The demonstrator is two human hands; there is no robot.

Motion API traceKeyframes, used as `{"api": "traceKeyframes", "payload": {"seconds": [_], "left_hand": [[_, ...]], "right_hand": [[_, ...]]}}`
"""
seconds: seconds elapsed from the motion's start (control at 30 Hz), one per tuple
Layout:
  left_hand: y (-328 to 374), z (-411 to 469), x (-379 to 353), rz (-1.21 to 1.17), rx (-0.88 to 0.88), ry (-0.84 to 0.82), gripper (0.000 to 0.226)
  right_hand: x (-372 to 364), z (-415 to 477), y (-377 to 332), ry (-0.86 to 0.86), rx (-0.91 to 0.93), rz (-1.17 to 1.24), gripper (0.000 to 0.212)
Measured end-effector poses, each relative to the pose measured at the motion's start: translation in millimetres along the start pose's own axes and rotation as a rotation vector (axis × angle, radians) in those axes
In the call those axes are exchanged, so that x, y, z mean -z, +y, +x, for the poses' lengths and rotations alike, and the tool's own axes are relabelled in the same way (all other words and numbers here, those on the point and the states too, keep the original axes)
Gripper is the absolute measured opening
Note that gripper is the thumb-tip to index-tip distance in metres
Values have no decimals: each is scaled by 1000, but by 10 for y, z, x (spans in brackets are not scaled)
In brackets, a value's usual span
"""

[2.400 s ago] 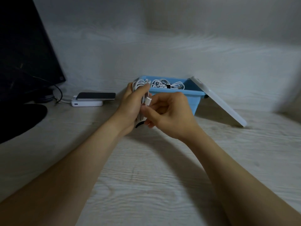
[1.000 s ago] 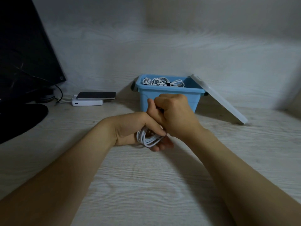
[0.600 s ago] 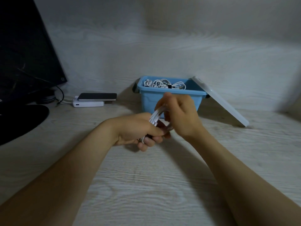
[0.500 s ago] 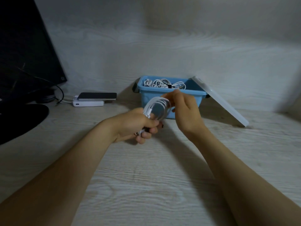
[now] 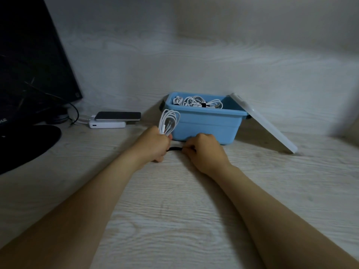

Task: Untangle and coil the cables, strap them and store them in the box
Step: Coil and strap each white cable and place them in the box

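Partly done: strapped coils (image 5: 200,102) already in box (image 5: 206,124); left hand (image 5: 153,144) gripping coiled cable (image 5: 169,121), right hand (image 5: 206,150) pinching black strap (image 5: 174,149); fastening and storing remaining.

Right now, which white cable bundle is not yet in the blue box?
The coil gripped in the left hand, upright before the blue box; the other bundles lie inside it. The right hand pinches a black strap.

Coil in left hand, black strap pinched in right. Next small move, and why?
Probably wrap the black strap around the coil just above the left hand: the right hand pinches its end, and the gathered loops look unbound.
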State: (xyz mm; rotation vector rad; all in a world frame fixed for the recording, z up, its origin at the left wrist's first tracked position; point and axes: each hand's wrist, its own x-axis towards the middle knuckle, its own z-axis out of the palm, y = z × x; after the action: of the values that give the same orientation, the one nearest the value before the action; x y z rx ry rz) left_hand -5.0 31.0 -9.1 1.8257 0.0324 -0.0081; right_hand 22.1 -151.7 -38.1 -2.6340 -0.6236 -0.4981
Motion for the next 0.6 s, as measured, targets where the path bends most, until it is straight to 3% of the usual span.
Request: {"api": "traceKeyframes", "payload": {"seconds": [0.17,0.33,0.4,0.5,0.6], "left_hand": [[-30,30,-28,25,-10,-5,20],[-43,8,-68,47,-1,-22,16],[-51,-13,-74,107,-36,-32,14],[-63,-37,-80,158,-77,-38,10],[-61,-64,-109,268,-163,-10,20]], "right_hand": [[78,-9,2,166,-141,111,12],[338,-120,-167,406,-425,880,8],[456,-173,-296,493,-449,1215,14],[554,-220,-426,407,-280,1373,29],[521,-246,-506,248,-198,1285,20]]}}
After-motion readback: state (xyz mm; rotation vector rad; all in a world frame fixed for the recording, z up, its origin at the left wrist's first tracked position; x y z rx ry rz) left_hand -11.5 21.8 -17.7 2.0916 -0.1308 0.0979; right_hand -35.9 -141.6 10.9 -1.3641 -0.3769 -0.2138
